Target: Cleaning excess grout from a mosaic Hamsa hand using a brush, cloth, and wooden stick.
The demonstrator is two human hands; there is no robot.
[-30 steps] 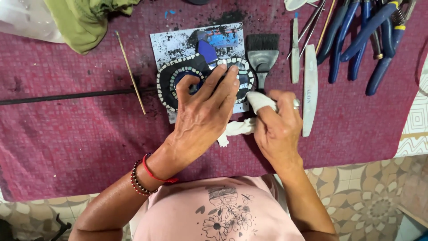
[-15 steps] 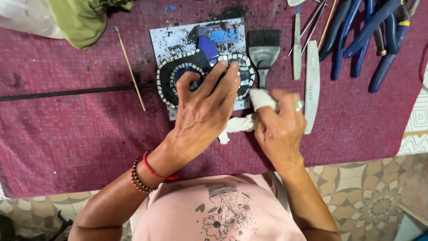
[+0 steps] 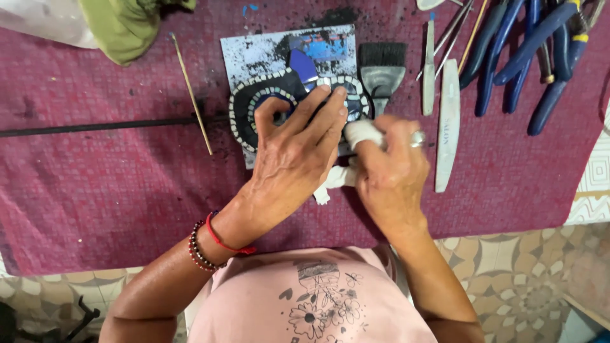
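Note:
A round mosaic piece [image 3: 244, 111] with dark and white tiles lies on a smudged sheet of paper [image 3: 254, 54] on the maroon cloth. My left hand [image 3: 298, 146] presses flat on the mosaic, fingers spread. My right hand [image 3: 391, 171] sits just right of it, gripping a white cloth [image 3: 362, 131] wrapped over a fingertip and pushed against the mosaic's right edge. The cloth's loose end [image 3: 333, 181] hangs out below between the two hands. Much of the mosaic is hidden under my left hand.
A black-bristled brush [image 3: 381, 67] lies just above my right hand. A white nail file [image 3: 448, 121], a metal spatula [image 3: 429, 67] and several blue-handled pliers [image 3: 527, 44] lie at the right. A thin wooden stick [image 3: 192, 95], a dark rod [image 3: 95, 126] and green fabric [image 3: 124, 25] are at the left.
My right hand with the white cloth has shifted slightly along the mosaic's right edge. My left hand stays pressed on the mosaic.

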